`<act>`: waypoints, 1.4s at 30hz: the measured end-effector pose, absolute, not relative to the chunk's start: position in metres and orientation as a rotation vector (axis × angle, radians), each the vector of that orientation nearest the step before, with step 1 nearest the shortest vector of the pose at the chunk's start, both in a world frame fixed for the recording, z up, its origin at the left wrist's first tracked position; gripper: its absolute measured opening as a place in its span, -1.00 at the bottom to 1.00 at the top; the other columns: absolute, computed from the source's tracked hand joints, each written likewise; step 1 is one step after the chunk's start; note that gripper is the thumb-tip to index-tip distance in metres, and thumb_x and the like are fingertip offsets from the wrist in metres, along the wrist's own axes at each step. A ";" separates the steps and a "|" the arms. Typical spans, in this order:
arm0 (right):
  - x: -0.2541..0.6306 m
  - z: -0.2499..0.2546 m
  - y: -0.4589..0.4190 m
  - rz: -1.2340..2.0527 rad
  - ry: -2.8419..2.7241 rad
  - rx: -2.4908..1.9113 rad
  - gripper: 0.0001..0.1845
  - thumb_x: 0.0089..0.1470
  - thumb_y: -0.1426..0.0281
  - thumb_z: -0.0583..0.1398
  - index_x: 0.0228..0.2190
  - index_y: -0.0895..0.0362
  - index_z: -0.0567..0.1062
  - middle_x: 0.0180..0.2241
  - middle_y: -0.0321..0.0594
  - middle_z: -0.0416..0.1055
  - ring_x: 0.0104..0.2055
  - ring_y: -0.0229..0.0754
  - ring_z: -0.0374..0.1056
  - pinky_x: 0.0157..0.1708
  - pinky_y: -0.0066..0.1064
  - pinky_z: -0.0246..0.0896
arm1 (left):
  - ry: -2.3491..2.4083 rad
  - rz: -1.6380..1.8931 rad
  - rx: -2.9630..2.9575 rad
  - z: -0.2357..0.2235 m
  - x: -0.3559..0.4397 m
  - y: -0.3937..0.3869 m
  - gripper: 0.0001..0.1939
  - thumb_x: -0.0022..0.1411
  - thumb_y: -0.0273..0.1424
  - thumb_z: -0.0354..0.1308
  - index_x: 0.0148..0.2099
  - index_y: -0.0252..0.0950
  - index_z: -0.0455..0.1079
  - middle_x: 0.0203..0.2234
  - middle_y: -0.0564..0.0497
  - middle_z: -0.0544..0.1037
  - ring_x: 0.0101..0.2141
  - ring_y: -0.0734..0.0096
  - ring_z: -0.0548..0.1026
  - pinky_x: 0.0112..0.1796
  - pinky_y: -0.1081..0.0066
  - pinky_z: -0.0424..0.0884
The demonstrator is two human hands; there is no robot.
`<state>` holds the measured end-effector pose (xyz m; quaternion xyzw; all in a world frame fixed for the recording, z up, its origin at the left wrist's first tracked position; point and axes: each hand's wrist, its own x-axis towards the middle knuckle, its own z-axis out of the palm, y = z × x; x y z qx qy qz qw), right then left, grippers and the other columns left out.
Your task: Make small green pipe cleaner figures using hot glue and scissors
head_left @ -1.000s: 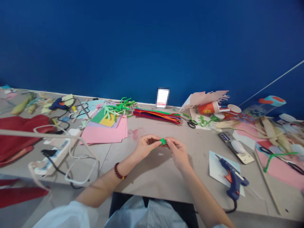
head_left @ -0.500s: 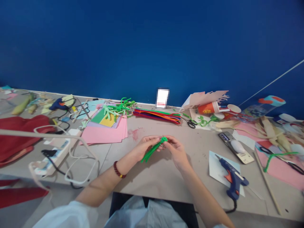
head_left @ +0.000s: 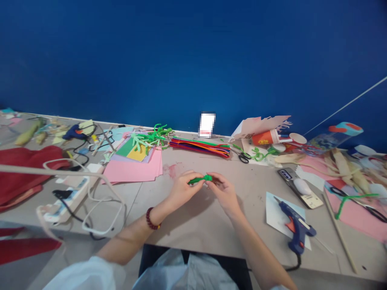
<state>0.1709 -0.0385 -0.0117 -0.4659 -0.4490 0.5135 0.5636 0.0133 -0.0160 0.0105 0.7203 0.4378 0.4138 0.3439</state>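
Observation:
Above the middle of the table I hold a bundle of green pipe cleaners (head_left: 207,178) with a wound knot at its right end. My left hand (head_left: 185,188) is closed round the stems, and its palm and fingers hide most of their length. At the knotted end, my right hand (head_left: 223,191) pinches with thumb and fingers. Beyond both hands lies a long bundle of mixed-colour pipe cleaners (head_left: 199,148) along the wall side.
To the left are pink paper sheets (head_left: 133,171), bent green pipe cleaners (head_left: 151,137) and a white power strip (head_left: 66,201). On the right lie a blue glue gun (head_left: 294,227), a phone (head_left: 288,179), a wooden stick (head_left: 340,231), scissors (head_left: 243,157) and paper cups (head_left: 266,137).
My left hand has turned and closed over the green stems, which hung out below it before. The knotted end stays at my right fingertips.

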 end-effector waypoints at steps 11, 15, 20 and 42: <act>0.171 -0.005 -0.039 1.289 -1.055 -1.005 -0.67 -0.13 0.32 0.30 -0.23 0.05 0.53 -0.28 -0.22 0.46 -0.38 -0.27 0.35 -0.28 -0.34 0.35 | 1.113 1.101 1.506 0.008 0.015 -0.015 -0.80 0.03 -0.30 0.22 -0.34 -0.33 0.51 -0.42 -0.06 0.59 -0.40 0.38 0.50 -0.38 0.47 0.41; 0.173 -0.003 -0.039 1.281 -1.010 -1.021 -0.69 -0.12 0.31 0.29 -0.23 0.02 0.53 -0.29 -0.23 0.45 -0.42 -0.28 0.33 -0.30 -0.33 0.35 | 1.136 1.057 1.342 0.010 0.015 -0.014 -0.79 -0.03 -0.30 0.26 -0.36 -0.35 0.51 -0.44 -0.06 0.59 -0.44 0.39 0.50 -0.41 0.47 0.41; 0.174 -0.003 -0.037 1.226 -1.047 -1.083 -0.77 -0.16 0.31 0.31 -0.34 0.03 0.58 -0.35 -0.24 0.44 -0.39 -0.25 0.33 -0.32 -0.33 0.36 | 1.094 1.030 1.326 0.009 0.017 -0.015 -0.77 -0.05 -0.29 0.28 -0.37 -0.36 0.51 -0.44 -0.06 0.59 -0.43 0.38 0.49 -0.41 0.48 0.40; 0.179 -0.003 -0.037 1.192 -1.074 -1.102 -0.81 -0.16 0.32 0.31 -0.37 0.02 0.60 -0.35 -0.23 0.48 -0.39 -0.23 0.40 -0.26 -0.27 0.37 | 1.028 0.953 1.187 0.012 0.014 -0.010 -0.78 -0.08 -0.26 0.29 -0.43 -0.33 0.49 -0.50 0.00 0.54 -0.46 0.48 0.41 -0.39 0.49 0.30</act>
